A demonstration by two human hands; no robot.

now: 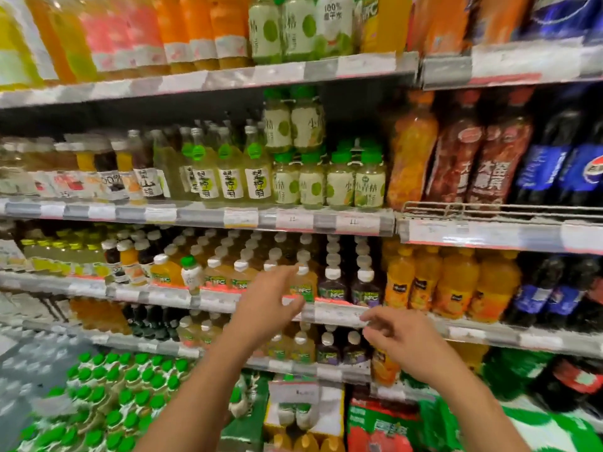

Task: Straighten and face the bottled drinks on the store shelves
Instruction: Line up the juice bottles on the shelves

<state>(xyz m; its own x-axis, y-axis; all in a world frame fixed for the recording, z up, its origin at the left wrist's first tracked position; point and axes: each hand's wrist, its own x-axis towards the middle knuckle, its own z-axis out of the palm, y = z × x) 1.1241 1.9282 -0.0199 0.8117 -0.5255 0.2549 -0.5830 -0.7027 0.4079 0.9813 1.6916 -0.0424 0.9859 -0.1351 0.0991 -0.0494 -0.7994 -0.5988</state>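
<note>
Rows of white-capped NFC juice bottles stand on a middle shelf, orange ones [215,275] to the left and dark purple ones [332,285] to the right. A green-capped pale bottle [191,272] stands out of line among the orange ones, at the shelf's front. My left hand [270,300] reaches toward an orange NFC bottle [305,283], fingers extended in front of it and holding nothing. My right hand [396,334] hovers by the shelf's price rail [336,313], fingers loosely curled and empty.
Above is a shelf of green-capped pale drinks [339,184]. Orange juice bottles [450,285] and dark cola bottles [541,298] fill the right bay. A stack of green-capped bottles [114,402] stands on the floor at lower left, with boxed drinks [303,412] below centre.
</note>
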